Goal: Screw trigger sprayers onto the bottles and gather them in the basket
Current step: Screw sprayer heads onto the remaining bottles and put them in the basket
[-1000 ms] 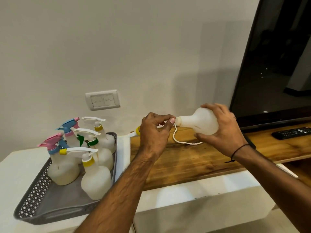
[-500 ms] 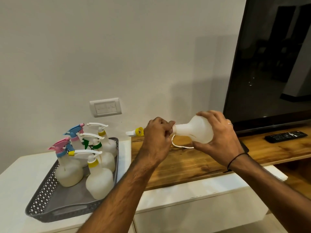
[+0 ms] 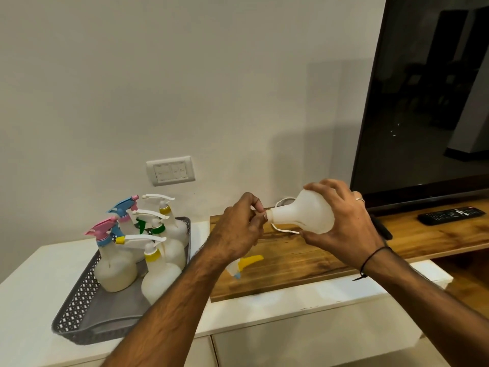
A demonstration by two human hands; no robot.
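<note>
Right hand [image 3: 341, 223]: fingers curled round the belly of the white bottle [image 3: 304, 215], held sideways above the wooden shelf [image 3: 304, 263].
Left hand [image 3: 240, 229]: fingertips pinching at the bottle's neck; what they pinch cannot be told.
Yellow-triggered sprayer [image 3: 244, 264]: below the left hand.
Basket [image 3: 87, 308]: grey, left, five capped bottles upright inside.

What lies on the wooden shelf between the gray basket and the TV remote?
In the head view: a loose trigger sprayer with a yellow trigger lies there, under the left hand, and a dark object near the right hand.
</note>
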